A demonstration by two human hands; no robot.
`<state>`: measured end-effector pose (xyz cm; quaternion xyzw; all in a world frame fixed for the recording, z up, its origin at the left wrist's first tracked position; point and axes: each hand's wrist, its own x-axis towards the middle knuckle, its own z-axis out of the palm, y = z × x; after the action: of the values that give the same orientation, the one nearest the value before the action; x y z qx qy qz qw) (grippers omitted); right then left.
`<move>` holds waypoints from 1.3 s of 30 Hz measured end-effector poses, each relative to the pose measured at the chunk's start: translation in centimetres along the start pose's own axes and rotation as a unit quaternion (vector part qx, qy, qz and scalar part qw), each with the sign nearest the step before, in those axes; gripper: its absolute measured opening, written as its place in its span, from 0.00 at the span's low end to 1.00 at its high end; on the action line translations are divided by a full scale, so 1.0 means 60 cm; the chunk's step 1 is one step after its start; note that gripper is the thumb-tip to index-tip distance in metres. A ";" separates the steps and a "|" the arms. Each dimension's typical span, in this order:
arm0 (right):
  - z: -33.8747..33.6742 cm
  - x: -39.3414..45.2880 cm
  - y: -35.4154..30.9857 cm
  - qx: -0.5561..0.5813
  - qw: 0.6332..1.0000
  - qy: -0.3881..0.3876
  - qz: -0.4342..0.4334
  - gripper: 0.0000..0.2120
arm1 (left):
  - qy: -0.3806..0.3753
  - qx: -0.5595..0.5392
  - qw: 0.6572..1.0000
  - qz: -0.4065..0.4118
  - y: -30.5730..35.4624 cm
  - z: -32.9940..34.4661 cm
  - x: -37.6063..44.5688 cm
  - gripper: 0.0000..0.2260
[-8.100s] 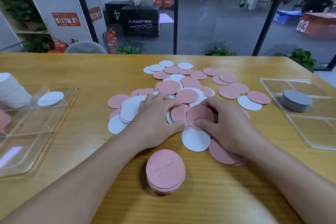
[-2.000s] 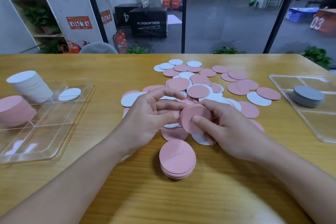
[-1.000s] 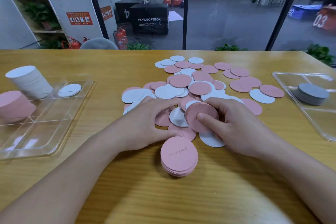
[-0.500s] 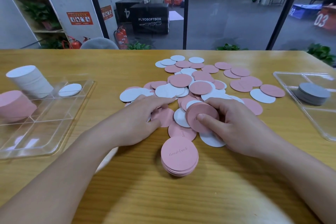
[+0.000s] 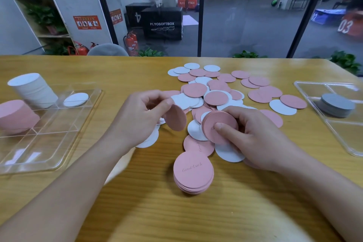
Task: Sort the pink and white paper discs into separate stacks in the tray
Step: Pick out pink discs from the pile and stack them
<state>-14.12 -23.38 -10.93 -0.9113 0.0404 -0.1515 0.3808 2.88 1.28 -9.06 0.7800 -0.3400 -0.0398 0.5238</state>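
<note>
Loose pink and white paper discs [image 5: 216, 92] lie scattered over the middle of the wooden table. My left hand [image 5: 137, 116] pinches a single pink disc [image 5: 175, 118], lifted and tilted above the pile. My right hand [image 5: 253, 133] grips a small stack of pink discs [image 5: 218, 124], thumb pressed on its top. A neat pink stack [image 5: 193, 173] marked "Good Luck" sits on the table nearer to me. The clear tray [image 5: 39, 155] at the left holds a tall white stack [image 5: 33, 90], a tall pink stack [image 5: 15, 116] and one lone white disc [image 5: 76, 99].
A second clear tray [image 5: 345, 139] at the right edge holds a stack of grey discs [image 5: 336, 105]. A white disc [image 5: 121, 163] peeks from under my left forearm. Bare wood lies along the near table edge. Behind the table is a glass wall.
My left hand has lifted off the pile, raising one pink disc up on edge. My right hand keeps its pink stack in nearly the same place.
</note>
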 end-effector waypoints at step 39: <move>0.000 0.004 0.006 -0.007 1.000 0.016 0.019 0.11 | -0.134 0.238 0.962 0.005 0.016 0.046 -0.033 0.22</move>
<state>-13.88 -23.69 -11.13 -0.9105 0.0651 -0.1585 0.3762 -0.24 0.04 -10.07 0.8681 -0.4102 -0.0593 0.2734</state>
